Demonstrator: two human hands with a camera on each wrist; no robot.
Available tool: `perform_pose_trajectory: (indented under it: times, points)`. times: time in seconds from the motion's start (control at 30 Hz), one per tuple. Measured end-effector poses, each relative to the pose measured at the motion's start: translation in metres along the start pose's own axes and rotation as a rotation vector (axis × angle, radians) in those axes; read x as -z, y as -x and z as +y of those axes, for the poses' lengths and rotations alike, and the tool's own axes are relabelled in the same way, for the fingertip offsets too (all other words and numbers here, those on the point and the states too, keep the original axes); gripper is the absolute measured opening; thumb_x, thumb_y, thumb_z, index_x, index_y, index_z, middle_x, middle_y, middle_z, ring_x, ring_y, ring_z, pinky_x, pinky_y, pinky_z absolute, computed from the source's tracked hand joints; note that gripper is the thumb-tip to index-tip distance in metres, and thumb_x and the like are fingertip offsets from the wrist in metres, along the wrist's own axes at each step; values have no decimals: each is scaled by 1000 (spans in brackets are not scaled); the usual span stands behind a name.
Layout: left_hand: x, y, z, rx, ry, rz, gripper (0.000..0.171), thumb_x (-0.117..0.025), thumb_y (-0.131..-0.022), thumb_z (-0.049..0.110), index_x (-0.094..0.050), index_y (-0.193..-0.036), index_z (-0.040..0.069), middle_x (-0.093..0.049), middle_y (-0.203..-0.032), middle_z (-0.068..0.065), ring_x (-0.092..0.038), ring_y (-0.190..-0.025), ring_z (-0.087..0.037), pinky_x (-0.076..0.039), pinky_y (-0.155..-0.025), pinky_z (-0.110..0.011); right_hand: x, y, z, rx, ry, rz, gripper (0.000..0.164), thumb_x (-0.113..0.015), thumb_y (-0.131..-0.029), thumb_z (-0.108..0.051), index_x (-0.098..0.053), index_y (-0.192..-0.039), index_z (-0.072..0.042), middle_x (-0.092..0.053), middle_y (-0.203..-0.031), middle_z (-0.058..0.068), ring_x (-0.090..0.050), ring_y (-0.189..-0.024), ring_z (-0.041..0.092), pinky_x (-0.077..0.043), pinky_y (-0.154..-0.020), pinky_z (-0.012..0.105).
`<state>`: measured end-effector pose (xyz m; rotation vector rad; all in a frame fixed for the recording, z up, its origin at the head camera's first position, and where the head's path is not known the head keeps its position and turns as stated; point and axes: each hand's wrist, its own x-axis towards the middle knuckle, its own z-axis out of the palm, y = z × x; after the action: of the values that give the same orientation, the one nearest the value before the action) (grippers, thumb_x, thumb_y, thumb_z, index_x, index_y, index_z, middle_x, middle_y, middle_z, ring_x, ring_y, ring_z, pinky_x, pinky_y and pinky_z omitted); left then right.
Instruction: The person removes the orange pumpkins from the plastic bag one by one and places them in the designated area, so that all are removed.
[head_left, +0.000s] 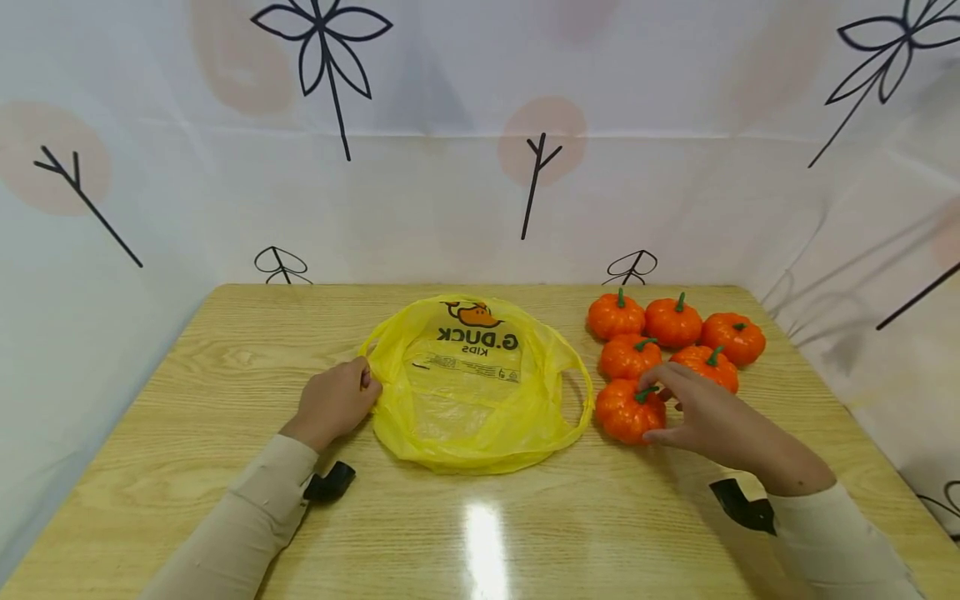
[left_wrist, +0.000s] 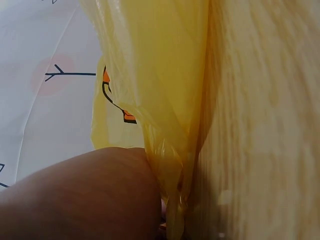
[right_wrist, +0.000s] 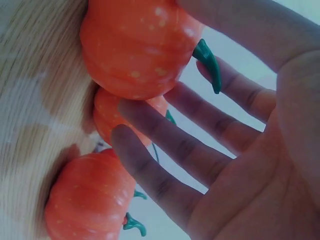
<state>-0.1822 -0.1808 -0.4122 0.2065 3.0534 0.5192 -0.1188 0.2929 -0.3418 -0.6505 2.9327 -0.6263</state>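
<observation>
A yellow plastic bag [head_left: 465,450] with a duck print and "G.DUCK KIDS" lettering lies on the table with its mouth spread wide. My left hand [head_left: 337,402] grips the bag's left edge with curled fingers; in the left wrist view, the gathered plastic [left_wrist: 172,215] runs down beside that hand. At the bag's right, an orange toy pumpkin [head_left: 626,412] with a green stem sits on the table. Over its right side reaches my right hand [head_left: 708,421], thumb at the near side and fingers across the top. The right wrist view shows spread, lightly bent fingers [right_wrist: 185,145] beside the pumpkin.
Several more orange pumpkins [head_left: 673,323] stand grouped behind the one by my right hand. Under everything is a wood-grain table [head_left: 225,358]. A white cloth [head_left: 450,208] with drawn plants hangs behind it and along its sides.
</observation>
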Motion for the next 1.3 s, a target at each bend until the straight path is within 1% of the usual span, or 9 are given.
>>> perform_pose_trajectory:
  times: [0.3, 0.57, 0.63, 0.73, 0.87, 1.03, 1.13, 1.23, 1.3]
  points:
    - [0, -1, -1, -4, -6, -2, 18, -51, -93, 21, -47, -77, 13, -43, -65, -3, -41, -54, -19, -29, -53, -30, -1, -1, 1, -26, -13, -9, 51, -86, -75, -16, -56, -116, -12, -60, -114, 9, -61, -107, 32, -53, -85, 48]
    - [-2, -2, -1, -5, -1, 5, 18, -50, -93, 21, -47, -77, 13, -42, -64, -2, -40, -54, -19, -29, -52, -30, 2, 3, -2, -1, 27, 5, 57, -75, -78, -5, -53, -131, -4, -57, -129, 22, -58, -117, 40, -51, -90, 55]
    - [-2, -2, -1, -6, 2, 2, 18, -50, -93, 21, -47, -77, 13, -42, -64, -2, -40, -54, -19, -29, -52, -30, 3, 3, -5, 13, 36, 37, 52, -72, -83, -5, -53, -132, -4, -55, -132, 23, -59, -116, 40, -52, -89, 55]
    - [0, -2, -1, -9, 10, -7, 17, -50, -93, 21, -48, -78, 13, -43, -64, -2, -40, -54, -18, -29, -52, -30, -1, 1, -10, 44, 64, 138, 44, -69, -88, -7, -56, -130, -7, -52, -136, 20, -56, -119, 39, -52, -88, 55]
    - [6, -1, -2, -8, 37, -22, 16, -50, -94, 23, -49, -81, 13, -46, -67, -3, -43, -56, -19, -31, -53, -30, -9, -7, -18, 81, 93, 277, 38, -72, -88, -9, -61, -125, -7, -51, -140, 16, -48, -126, 39, -50, -90, 56]
    - [11, 1, -4, 15, 79, -37, 17, -46, -95, 25, -53, -88, 11, -50, -70, -4, -46, -59, -19, -34, -55, -30, -18, -19, -30, 111, 75, 358, 37, -72, -88, -7, -62, -123, -5, -52, -141, 15, -45, -129, 38, -49, -91, 57]
    - [12, 1, -3, 26, 101, -6, 20, -44, -97, 27, -55, -94, 10, -52, -71, -6, -47, -57, -19, -36, -52, -31, -22, -26, -38, 117, 63, 368, 39, -72, -89, -8, -61, -126, -6, -51, -141, 16, -45, -130, 38, -48, -93, 59]
    - [14, 2, 3, 8, 75, 89, 26, -45, -100, 31, -58, -102, 9, -57, -81, -10, -50, -61, -23, -40, -56, -36, -26, -33, -44, 101, 56, 356, 42, -71, -91, -14, -59, -131, -8, -47, -145, 17, -43, -132, 39, -45, -97, 62]
    - [18, 5, 10, -6, 43, 162, 29, -47, -101, 33, -59, -109, 9, -61, -95, -15, -57, -73, -29, -45, -66, -43, -28, -37, -49, 80, 53, 347, 47, -71, -93, -19, -57, -136, -8, -45, -148, 17, -41, -134, 40, -42, -100, 64]
